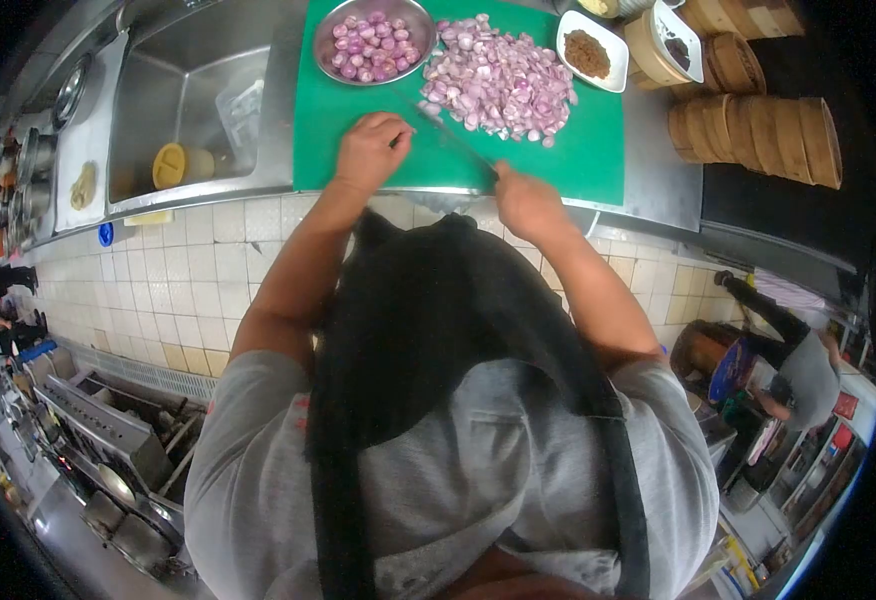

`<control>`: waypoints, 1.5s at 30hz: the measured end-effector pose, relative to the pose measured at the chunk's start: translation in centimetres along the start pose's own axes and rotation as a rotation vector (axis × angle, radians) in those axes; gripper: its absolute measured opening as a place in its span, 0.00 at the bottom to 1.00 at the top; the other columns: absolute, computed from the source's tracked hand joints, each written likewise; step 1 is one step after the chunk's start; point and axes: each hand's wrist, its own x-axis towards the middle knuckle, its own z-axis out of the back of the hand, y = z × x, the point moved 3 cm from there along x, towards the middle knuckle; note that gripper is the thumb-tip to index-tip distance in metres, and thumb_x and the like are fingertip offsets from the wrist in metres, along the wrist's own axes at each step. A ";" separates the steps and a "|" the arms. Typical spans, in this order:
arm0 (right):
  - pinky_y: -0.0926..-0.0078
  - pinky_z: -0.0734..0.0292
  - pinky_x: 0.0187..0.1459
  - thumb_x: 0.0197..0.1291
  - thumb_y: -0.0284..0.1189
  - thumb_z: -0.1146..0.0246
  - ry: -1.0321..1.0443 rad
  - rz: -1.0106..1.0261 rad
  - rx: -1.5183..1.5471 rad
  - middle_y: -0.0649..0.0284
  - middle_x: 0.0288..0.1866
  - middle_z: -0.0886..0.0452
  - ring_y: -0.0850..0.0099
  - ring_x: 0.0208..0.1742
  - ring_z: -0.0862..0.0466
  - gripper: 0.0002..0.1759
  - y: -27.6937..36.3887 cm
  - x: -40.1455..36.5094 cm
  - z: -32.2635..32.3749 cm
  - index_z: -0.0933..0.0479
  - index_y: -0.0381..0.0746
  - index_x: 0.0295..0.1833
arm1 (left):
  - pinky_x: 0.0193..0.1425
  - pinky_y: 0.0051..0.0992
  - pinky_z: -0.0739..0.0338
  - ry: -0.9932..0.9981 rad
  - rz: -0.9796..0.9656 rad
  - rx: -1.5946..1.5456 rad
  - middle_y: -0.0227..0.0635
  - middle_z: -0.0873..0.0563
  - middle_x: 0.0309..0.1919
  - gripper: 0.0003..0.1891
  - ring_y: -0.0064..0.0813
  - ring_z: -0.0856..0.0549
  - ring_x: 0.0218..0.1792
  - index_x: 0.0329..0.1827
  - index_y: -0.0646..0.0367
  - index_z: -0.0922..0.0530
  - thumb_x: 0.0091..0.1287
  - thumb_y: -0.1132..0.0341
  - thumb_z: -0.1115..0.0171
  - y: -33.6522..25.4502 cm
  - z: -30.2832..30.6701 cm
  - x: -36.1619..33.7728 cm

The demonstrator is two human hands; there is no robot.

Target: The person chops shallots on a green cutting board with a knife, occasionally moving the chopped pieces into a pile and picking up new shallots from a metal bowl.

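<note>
My right hand [528, 203] is wrapped round the handle of a knife [463, 143]. Its blade slants up and left over the green cutting board [598, 165], with the tip near the sliced shallots [503, 80]. Closed over the board to the left of the blade is my left hand [370, 152]. Its fingers are curled, and whatever they may hold is hidden. Above that hand, a metal bowl [321, 50] contains several peeled whole shallots [373, 45]. The slices lie spread in a loose pile to the right of the bowl.
A white dish of brown paste [586, 52] sits at the board's right corner. Stacked bamboo steamers [758, 135] stand further right. To the left is a metal sink [183, 90] with a yellow-lidded container [170, 166]. Another person [808, 380] is at the far right.
</note>
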 end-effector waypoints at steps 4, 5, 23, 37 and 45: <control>0.39 0.22 0.57 0.79 0.32 0.48 0.098 0.003 0.022 0.38 0.50 0.13 0.38 0.54 0.14 0.15 -0.3 -1.1 0.9 0.27 0.35 0.63 | 0.46 0.32 0.12 0.018 0.163 -0.116 0.35 0.08 0.40 0.03 0.33 0.09 0.41 0.37 0.56 0.12 0.63 0.74 0.26 0.2 0.7 -0.3; 0.39 0.22 0.57 0.79 0.32 0.47 0.139 0.007 0.038 0.38 0.51 0.13 0.38 0.55 0.14 0.15 -0.3 -1.5 0.7 0.27 0.36 0.63 | 0.45 0.31 0.13 0.027 0.235 -0.168 0.36 0.08 0.40 0.03 0.31 0.09 0.41 0.38 0.57 0.11 0.64 0.74 0.26 0.3 0.9 -0.5; 0.37 0.21 0.54 0.77 0.32 0.44 -0.027 -0.093 0.089 0.37 0.44 0.13 0.37 0.50 0.13 0.13 -4.4 -0.8 -0.5 0.26 0.37 0.58 | 0.58 0.43 0.13 0.435 0.367 0.312 0.38 0.06 0.52 0.17 0.44 0.07 0.52 0.60 0.42 0.09 0.69 0.53 0.29 4.2 4.5 12.4; 0.37 0.21 0.53 0.77 0.32 0.45 0.005 -0.071 0.108 0.37 0.44 0.13 0.37 0.49 0.13 0.12 -3.4 -1.4 0.1 0.27 0.34 0.57 | 0.45 0.38 0.14 0.146 0.357 0.076 0.33 0.08 0.43 0.10 0.40 0.08 0.42 0.40 0.49 0.15 0.65 0.57 0.23 -0.8 3.5 4.0; 0.39 0.23 0.57 0.79 0.33 0.44 0.089 -0.012 0.156 0.38 0.51 0.14 0.38 0.55 0.15 0.14 -0.3 -0.7 0.3 0.26 0.34 0.59 | 0.45 0.38 0.13 -0.012 0.238 0.143 0.32 0.11 0.42 0.07 0.40 0.10 0.43 0.42 0.49 0.13 0.64 0.63 0.26 -1.4 1.9 -0.9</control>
